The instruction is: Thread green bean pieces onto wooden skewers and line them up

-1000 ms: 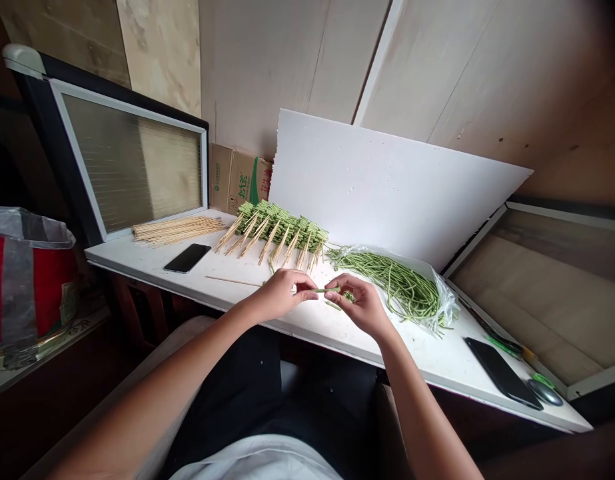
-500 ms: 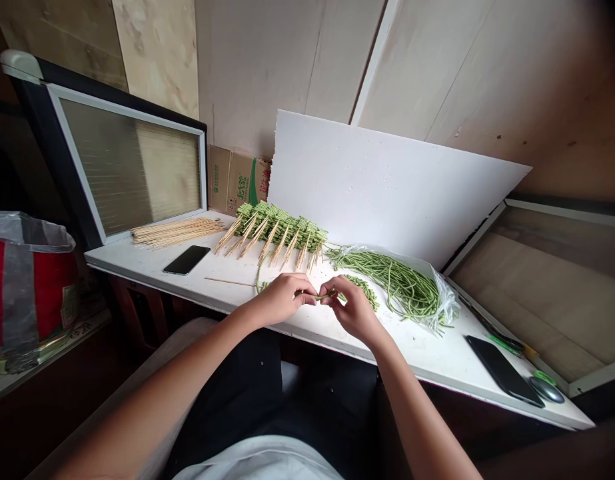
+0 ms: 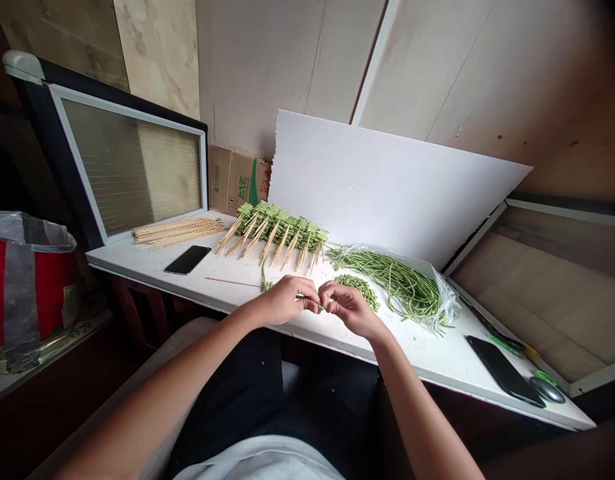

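- In the head view, we saw both hands meet just above the near part of the white tabletop; the left hand and the right hand each pinched, thumb against fingers, a green bean between them.
- The bean sat at the fingertips, mostly hidden; we could not tell its full length, nor whether it joined the green strand behind the left hand.
- We judged the bean light, firm yet pliable, likely to snap if bent sharply and perhaps a little slick; a light grip with fingertips close to either side of the intended break seemed best, since squeezing might bruise it.
- Beyond the right hand lay a heap of short bean pieces; farther right, long beans spilled from a clear plastic bag.
- Behind the hands stood skewered bean pieces; a single skewer lay left of the left hand, loose skewers farther off.
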`<act>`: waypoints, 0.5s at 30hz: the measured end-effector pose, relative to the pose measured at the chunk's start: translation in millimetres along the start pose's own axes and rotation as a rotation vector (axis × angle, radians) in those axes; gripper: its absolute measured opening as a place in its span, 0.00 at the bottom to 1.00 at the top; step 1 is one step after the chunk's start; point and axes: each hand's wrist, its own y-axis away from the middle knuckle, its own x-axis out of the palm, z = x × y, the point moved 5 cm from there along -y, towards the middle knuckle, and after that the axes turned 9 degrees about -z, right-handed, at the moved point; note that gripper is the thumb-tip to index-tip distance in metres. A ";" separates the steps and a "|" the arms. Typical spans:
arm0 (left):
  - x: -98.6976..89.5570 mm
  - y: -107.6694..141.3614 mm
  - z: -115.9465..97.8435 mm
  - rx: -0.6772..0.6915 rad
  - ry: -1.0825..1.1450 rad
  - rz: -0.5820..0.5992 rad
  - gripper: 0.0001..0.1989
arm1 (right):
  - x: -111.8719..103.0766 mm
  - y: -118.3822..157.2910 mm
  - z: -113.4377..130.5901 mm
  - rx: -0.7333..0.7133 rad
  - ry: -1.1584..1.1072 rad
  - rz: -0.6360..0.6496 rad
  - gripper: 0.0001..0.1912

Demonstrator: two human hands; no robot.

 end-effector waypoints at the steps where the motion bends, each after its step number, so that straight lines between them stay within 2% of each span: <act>1: -0.4 0.3 -1.7 0.003 -0.009 0.015 0.09 | -4.3 0.2 -4.3 0.016 -0.046 0.009 0.15; 3: -4.8 0.3 -3.2 0.010 -0.027 0.029 0.10 | -22.9 0.6 -14.4 0.029 -0.114 -0.073 0.16; 4: -9.1 -0.1 -2.8 0.008 -0.033 0.019 0.10 | -37.6 1.2 -20.2 0.026 -0.127 -0.178 0.16; 6: -20.1 -1.5 0.8 -0.020 -0.052 -0.033 0.08 | -66.6 4.7 -33.7 0.048 -0.017 -0.363 0.15; 7: -25.3 -2.3 3.7 -0.041 -0.071 -0.064 0.07 | -77.7 6.8 -41.6 0.092 0.092 -0.406 0.15; 8: -29.4 -2.9 6.9 -0.060 -0.097 -0.089 0.05 | -85.3 8.8 -49.5 0.135 0.202 -0.412 0.15; 10: -32.4 -3.7 13.8 -0.090 -0.152 -0.104 0.07 | -89.6 11.8 -65.4 0.218 0.416 -0.324 0.14; 13: -26.3 -3.4 23.7 -0.104 -0.194 -0.064 0.09 | -77.9 14.8 -84.4 0.266 0.606 -0.123 0.09; 15: -20.7 -2.9 28.7 -0.102 -0.208 -0.035 0.10 | -69.9 15.3 -90.5 0.272 0.652 -0.079 0.09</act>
